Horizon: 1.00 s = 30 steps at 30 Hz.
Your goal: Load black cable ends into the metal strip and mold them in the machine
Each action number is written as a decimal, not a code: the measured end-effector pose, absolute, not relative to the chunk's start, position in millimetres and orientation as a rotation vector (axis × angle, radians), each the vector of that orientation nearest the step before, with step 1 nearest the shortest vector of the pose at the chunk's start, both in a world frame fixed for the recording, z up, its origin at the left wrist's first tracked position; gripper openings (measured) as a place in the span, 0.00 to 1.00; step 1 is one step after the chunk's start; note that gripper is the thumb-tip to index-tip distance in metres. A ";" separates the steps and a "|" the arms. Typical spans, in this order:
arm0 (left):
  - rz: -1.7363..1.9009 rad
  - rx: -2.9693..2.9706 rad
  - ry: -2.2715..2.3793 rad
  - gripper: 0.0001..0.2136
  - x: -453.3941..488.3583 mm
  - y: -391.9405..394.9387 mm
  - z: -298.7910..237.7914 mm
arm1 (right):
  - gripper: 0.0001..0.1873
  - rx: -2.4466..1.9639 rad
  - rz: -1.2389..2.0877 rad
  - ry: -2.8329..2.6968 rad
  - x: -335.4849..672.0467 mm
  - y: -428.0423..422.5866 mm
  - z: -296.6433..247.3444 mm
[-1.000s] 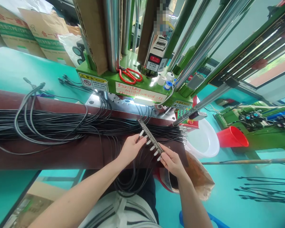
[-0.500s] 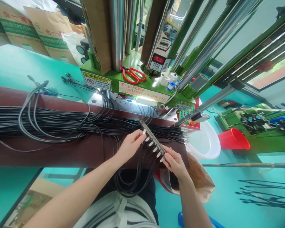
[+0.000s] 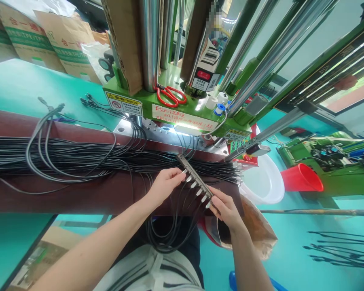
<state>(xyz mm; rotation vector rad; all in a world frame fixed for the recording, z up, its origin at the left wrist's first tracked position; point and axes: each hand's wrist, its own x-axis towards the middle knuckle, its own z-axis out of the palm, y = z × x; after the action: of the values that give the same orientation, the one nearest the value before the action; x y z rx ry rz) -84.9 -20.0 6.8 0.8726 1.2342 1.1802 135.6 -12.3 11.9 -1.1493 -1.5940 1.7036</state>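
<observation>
A long metal bar [image 3: 196, 176] with several silver cable connectors [image 3: 199, 192] along its lower side slants down to the right in front of me. My right hand [image 3: 226, 207] grips its lower right end between thumb and fingers. My left hand [image 3: 166, 184] is closed in a pinch on the connector [image 3: 185, 171] nearest the bar's upper left end. Black cables [image 3: 170, 242] hang in loops from the connectors, over the bench edge and above my lap. Behind the bar lies a thick bundle of black cables [image 3: 79, 157] with silver plugs [image 3: 237, 171] at its right end.
A green press machine [image 3: 176, 115] stands behind the brown bench [image 3: 63, 200], with red-handled scissors [image 3: 171, 97] on its ledge. Right of the bench are a white tub [image 3: 281, 184], a red bucket [image 3: 303, 178] and an open paper bag [image 3: 261, 226].
My left fingers have shifted slightly lower at the first connector, which now sits more in line with the others. My right hand keeps its grip on the bar. The whole view has shifted slightly.
</observation>
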 end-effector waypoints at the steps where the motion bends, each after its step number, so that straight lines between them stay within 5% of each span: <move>1: 1.176 0.866 1.234 0.13 -85.0 -19.9 7.4 | 0.23 -1.152 1.704 -1.600 135.6 -12.2 11.8; 17: 1.106 0.974 1.262 0.13 -88.9 -5.6 5.8 | 0.26 -1.087 1.718 -1.787 139.2 -9.7 1.4; 30: 0.787 1.779 1.502 0.10 -79.7 12.7 36.3 | 0.28 -1.443 1.617 -1.419 186.7 26.5 28.3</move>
<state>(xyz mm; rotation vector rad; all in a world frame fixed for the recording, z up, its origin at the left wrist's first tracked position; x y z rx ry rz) -79.7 12.7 36.3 1.7786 1.5016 0.7870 186.7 26.5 28.3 -1.4433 -1.4185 1.6174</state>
